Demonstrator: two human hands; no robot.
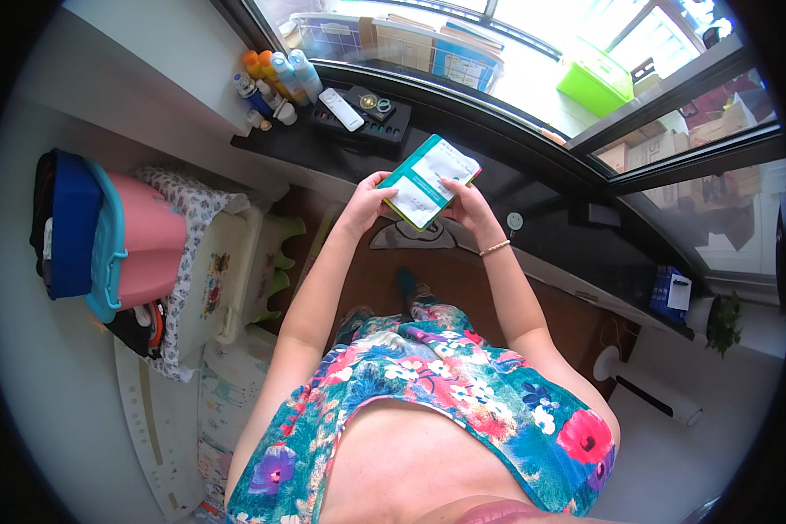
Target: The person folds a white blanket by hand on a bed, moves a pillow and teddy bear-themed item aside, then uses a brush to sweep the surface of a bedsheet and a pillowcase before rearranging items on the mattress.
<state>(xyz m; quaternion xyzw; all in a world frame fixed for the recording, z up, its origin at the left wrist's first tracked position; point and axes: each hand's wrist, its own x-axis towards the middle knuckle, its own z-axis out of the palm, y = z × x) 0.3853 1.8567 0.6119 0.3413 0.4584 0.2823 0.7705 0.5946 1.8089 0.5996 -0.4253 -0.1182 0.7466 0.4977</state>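
In front of me, over the edge of the dark sill, I hold a flat teal-and-white rectangular booklet or packet (428, 179); I cannot tell which. Yellow-green and red show along its edges, so something may lie beneath it. My left hand (371, 201) grips its left side, thumb on top and fingers underneath. On the right, my right hand (469, 206) holds the lower right side, its thumb pressed on the white face. The fingers under it are mostly hidden. Nearby on the sill sits a black box (367, 122) bearing a white remote control (341, 110) and small round items.
Spray bottles (295, 73) crowd the left end of the black sill (533, 175). Behind the glass are a lime-green box (594, 80) and storage bins. Pink and blue tubs (144, 231) are stacked at left. At right stand a blue box (670, 293) and a plant (723, 325).
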